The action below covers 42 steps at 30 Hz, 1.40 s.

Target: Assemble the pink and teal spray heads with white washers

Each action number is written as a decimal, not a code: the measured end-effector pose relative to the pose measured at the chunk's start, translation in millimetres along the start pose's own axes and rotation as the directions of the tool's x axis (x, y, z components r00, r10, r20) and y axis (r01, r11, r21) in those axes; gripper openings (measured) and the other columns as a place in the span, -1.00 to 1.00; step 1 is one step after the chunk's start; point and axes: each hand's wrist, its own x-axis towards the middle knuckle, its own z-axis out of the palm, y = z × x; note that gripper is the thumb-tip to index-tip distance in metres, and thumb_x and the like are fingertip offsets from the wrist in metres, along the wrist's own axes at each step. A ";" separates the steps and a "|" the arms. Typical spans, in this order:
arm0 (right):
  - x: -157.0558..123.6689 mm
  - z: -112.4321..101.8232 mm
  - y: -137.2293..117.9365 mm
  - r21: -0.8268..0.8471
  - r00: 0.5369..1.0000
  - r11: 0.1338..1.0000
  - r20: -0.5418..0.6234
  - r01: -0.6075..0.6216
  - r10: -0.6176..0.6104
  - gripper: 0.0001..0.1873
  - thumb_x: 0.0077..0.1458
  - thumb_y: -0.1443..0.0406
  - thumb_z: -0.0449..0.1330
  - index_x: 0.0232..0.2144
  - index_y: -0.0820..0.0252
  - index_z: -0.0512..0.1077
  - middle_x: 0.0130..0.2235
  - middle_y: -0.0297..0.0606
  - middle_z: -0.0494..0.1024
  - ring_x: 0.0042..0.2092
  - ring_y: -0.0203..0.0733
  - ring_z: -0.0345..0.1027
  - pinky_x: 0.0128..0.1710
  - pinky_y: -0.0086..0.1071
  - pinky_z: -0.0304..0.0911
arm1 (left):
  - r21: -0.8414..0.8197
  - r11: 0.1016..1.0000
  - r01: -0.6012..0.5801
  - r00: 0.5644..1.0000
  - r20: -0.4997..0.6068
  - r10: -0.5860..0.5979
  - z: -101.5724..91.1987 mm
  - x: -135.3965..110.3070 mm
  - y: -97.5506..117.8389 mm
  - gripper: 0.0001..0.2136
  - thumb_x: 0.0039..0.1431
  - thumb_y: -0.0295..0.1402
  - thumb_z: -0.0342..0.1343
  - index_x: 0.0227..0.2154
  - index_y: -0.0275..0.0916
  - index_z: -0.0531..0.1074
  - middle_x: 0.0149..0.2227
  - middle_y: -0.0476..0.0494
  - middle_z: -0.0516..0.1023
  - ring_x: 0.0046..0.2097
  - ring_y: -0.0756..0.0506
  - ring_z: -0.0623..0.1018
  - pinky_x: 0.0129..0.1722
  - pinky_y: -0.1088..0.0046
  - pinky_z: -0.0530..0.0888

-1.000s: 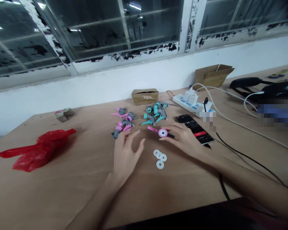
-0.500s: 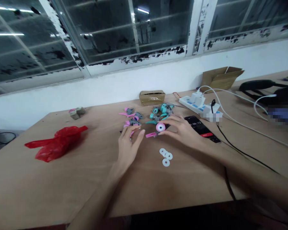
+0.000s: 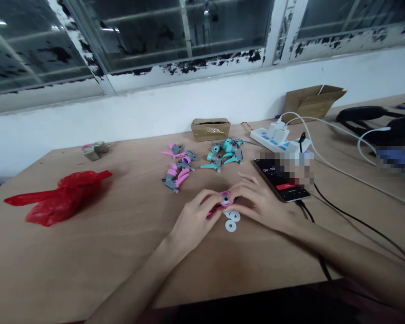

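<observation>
My left hand and my right hand meet in the middle of the wooden table, both pinching a small pink round part with a dark centre. A pink strip pokes out under my left fingers. Just below the hands lie a few white rings. Behind them sit a pile of pink-and-grey parts and a pile of teal-and-grey parts.
A phone showing a timer lies to the right, with a black cable. A white power strip and white cords run further right. A red plastic bag lies at left. Two cardboard boxes stand by the wall.
My left hand picked up the pink strip and both hands came together nearer to me, above the white rings, with the pink round part between them.
</observation>
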 end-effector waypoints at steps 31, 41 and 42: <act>-7.9 15.4 -0.3 0.074 0.993 0.996 -0.105 -0.042 0.050 -0.89 0.12 0.23 0.13 -0.32 0.15 0.29 -0.35 -0.34 0.47 -0.28 -0.26 0.41 0.13 0.07 0.11 | 0.468 0.882 -0.051 0.920 0.367 -0.142 -9.7 8.3 18.6 -0.84 0.21 -0.47 -0.03 -0.14 -0.27 0.29 -0.25 -0.13 0.42 -0.21 -0.14 0.47 -0.35 0.33 0.49; -5.5 15.1 -9.3 0.018 0.983 0.988 -0.104 -0.152 0.153 -0.77 0.11 0.11 0.11 -0.27 0.11 0.26 -0.30 -0.32 0.51 -0.14 -0.14 0.45 -0.01 -0.14 0.30 | 0.330 0.944 -0.026 0.977 0.207 -0.046 -12.3 4.8 7.5 -0.82 0.19 -0.43 0.02 -0.14 -0.21 0.34 -0.24 -0.13 0.40 -0.20 -0.12 0.45 -0.23 0.28 0.47; -3.7 13.6 -8.8 -0.001 0.982 0.987 -0.102 -0.158 0.157 -0.77 0.11 0.11 0.11 -0.26 0.10 0.27 -0.28 -0.31 0.51 -0.12 -0.12 0.44 -0.03 -0.15 0.31 | 0.295 0.955 -0.027 0.988 0.151 -0.018 -14.2 4.2 5.0 -0.78 0.18 -0.41 0.03 -0.10 -0.20 0.33 -0.21 -0.14 0.41 -0.17 -0.13 0.45 -0.17 0.26 0.46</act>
